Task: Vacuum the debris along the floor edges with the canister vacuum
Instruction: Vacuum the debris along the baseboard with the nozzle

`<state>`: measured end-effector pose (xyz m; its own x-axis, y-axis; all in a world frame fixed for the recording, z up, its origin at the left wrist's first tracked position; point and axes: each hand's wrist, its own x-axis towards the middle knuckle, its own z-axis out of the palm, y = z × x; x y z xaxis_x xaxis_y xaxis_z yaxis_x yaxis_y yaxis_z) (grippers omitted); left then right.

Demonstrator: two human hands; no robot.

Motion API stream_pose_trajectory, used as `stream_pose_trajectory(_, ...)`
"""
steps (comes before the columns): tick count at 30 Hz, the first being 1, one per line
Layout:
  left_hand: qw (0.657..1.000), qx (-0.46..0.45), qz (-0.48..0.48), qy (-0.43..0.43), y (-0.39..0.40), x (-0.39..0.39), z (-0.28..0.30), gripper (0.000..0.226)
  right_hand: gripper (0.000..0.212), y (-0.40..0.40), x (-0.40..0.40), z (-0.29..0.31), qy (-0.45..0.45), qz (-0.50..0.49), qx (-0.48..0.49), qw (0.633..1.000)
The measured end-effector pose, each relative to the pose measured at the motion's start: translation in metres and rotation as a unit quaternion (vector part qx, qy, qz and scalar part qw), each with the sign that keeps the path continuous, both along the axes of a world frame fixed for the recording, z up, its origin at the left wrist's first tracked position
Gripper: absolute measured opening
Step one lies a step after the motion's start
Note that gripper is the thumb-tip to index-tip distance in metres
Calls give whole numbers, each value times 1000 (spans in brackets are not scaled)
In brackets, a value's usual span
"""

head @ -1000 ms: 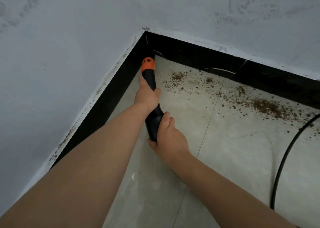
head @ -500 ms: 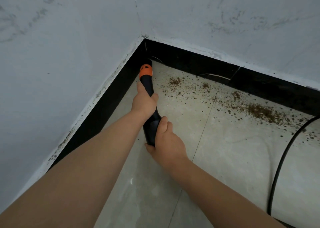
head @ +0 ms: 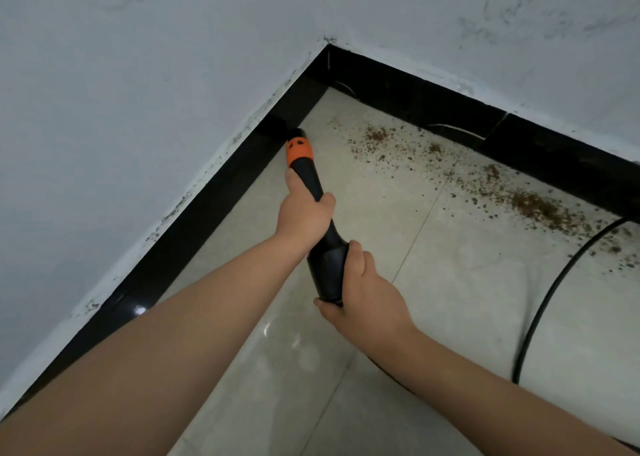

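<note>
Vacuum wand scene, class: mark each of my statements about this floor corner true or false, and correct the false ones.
1. Both hands grip the vacuum wand. True: the left hand is nearer the tip, the right hand at the wide end.
2. The wand has a green collar. False: the collar is orange.
3. The debris lies mostly along the right-side baseboard. True.
4. The nozzle tip is over the thickest debris patch. False: it is at the left baseboard, away from it.
5. A black cable lies on the floor at right. True.
</note>
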<state>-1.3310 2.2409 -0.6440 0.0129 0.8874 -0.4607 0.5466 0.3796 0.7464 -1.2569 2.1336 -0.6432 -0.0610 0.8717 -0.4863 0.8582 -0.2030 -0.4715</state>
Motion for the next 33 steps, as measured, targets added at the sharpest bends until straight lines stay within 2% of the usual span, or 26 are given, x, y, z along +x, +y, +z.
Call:
stream_pose_trajectory(17, 999, -21, -47, 10, 74, 42, -9, 72, 89, 64, 28, -10, -44, -44, 19, 998)
stream_pose_trajectory(22, 998, -29, -53, -11, 91, 53, -5, 74, 90, 80, 37, -7, -34, -55, 19, 998)
stream_pose_trajectory(27, 998, -38, -29, -33, 96, 61, -2, 66, 89, 83, 49, 1, -31, -53, 24, 998)
stream_pose_trajectory(33, 996, -53, -62, -49, 82, 71, -3, 74, 85, 62, 58, 9, -50, -57, 26, 997)
